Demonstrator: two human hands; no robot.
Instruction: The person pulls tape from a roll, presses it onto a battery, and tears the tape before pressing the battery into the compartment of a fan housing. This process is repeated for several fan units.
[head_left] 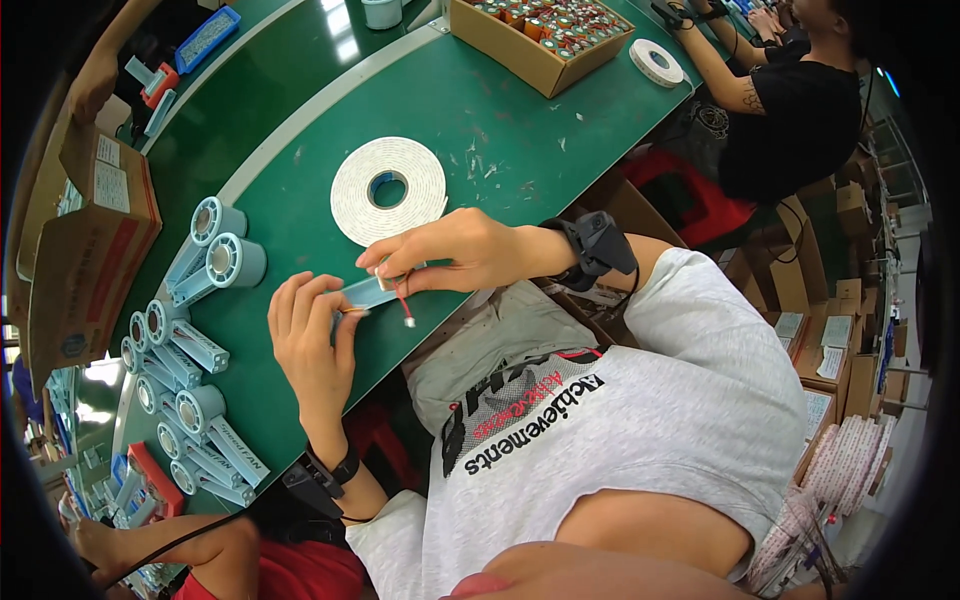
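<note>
Between my two hands is a light-blue plastic fan handle [372, 291], held near the front edge of the green table. My left hand [310, 335] pinches its left end, thumb below and fingers above. At its other end my right hand [465, 250] is closed, with thumb and index finger on a small whitish piece that the fingers partly cover. Thin red wires [403, 302] hang from beneath the right fingers and end in a small white plug [409, 323]. Just beyond my hands lies a large roll of white foam tape [352, 195], flat on the table.
Several light-blue fan bodies [200, 408] lie in a cluster at the left. A carton of wired battery packs [545, 60] and a smaller tape roll [656, 63] are at the far side. A large carton [95, 260] stands far left. Co-workers sit at right and lower left.
</note>
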